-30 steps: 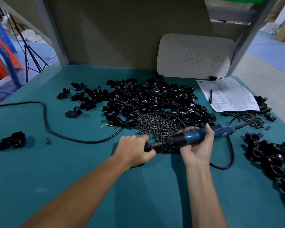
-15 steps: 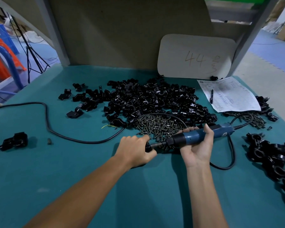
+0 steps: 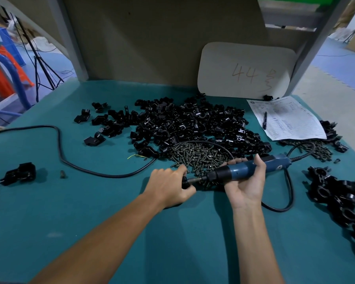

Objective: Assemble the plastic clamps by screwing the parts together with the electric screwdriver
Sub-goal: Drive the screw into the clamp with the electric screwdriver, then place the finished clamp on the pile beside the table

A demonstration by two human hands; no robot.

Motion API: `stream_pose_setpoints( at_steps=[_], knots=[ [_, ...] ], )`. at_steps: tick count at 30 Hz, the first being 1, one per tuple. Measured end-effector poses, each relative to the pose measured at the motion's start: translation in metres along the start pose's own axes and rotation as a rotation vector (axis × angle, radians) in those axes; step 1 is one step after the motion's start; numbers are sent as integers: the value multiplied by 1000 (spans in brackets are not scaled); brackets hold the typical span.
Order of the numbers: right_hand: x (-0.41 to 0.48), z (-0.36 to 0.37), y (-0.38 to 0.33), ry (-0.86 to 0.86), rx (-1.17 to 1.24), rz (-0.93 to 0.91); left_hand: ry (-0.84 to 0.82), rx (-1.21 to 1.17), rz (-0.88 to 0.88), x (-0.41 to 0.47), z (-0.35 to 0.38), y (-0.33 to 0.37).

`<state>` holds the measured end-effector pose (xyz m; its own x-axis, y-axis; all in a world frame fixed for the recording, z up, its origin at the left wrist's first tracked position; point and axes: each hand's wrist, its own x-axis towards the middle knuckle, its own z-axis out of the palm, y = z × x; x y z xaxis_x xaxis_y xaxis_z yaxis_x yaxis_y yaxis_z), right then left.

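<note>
My right hand (image 3: 246,181) grips the blue electric screwdriver (image 3: 242,172), held almost level with its bit pointing left. The bit meets a black plastic clamp part (image 3: 185,182) that my left hand (image 3: 169,186) holds down on the teal table; most of that part is hidden under my fingers. Just behind both hands lies a heap of dark screws (image 3: 199,155). Beyond the screws spreads a big pile of loose black clamp parts (image 3: 193,124).
Put-together clamps (image 3: 340,199) lie at the right edge. A single black clamp (image 3: 19,173) and a small screw (image 3: 63,174) sit at the left. The black power cord (image 3: 59,148) loops across the table. A paper form with a pen (image 3: 285,119) and a white board (image 3: 246,70) are at the back right.
</note>
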<state>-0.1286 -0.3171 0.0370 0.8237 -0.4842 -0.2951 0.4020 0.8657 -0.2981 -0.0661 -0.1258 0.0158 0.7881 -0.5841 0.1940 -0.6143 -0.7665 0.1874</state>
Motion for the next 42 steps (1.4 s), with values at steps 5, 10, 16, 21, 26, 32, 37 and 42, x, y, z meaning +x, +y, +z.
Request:
stream_pose_setpoints(
  at_steps=[5, 10, 16, 21, 26, 32, 37, 42],
  knots=[
    [3, -3, -1, -33, -7, -3, -5, -8, 6, 0, -1, 0],
    [5, -3, 1, -36, -61, -19, -2, 2, 4, -1, -1, 0],
    [1, -3, 0, -54, -80, -57, 6, -9, -1, 0, 0, 0],
    [-9, 6, -3, -99, -118, -103, 8, -95, 28, 0, 1, -4],
    [-9, 2, -38, -2, -459, -212, 33, -112, 34, -1, 3, -4],
    [-23, -12, -43, 228, -1637, -327, 123, -97, 18, -2, 5, -5],
    [-37, 2, -14, 93, -2178, -686, 162, -88, 29, -3, 1, -4],
    [-50, 29, 32, -592, -2307, -221, 230, -163, 74, -6, 5, -9]
  ],
)
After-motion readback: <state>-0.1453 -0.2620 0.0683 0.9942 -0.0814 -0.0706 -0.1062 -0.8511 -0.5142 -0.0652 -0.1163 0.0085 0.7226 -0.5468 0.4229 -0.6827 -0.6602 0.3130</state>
